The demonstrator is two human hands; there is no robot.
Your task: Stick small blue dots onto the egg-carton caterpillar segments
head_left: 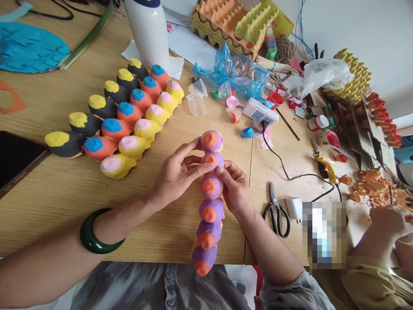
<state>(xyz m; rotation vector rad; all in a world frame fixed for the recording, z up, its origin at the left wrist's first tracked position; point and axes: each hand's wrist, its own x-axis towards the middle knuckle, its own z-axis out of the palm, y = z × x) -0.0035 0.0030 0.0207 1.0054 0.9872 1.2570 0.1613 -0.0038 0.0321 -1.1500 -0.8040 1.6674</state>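
Observation:
A strip of egg-carton cups (211,211), covered in purple clay with orange caps, is held between my two hands over the table's front edge. My left hand (180,170) grips its upper part from the left, thumb on the second cup. From the right, my right hand (236,185) pinches the strip's side near the second and third cups. To the left stand three similar strips side by side: a black one with yellow caps (101,107), an orange-red one with blue caps (129,111) and a yellow one with pink caps (142,131).
Black-handled scissors (275,213) and a white charger (293,209) lie at right, near a power strip (260,111) with a trailing cord. A white bottle (150,38), egg trays (226,26) and blue plastic (232,69) stand behind. Another person's hands (392,221) are at far right.

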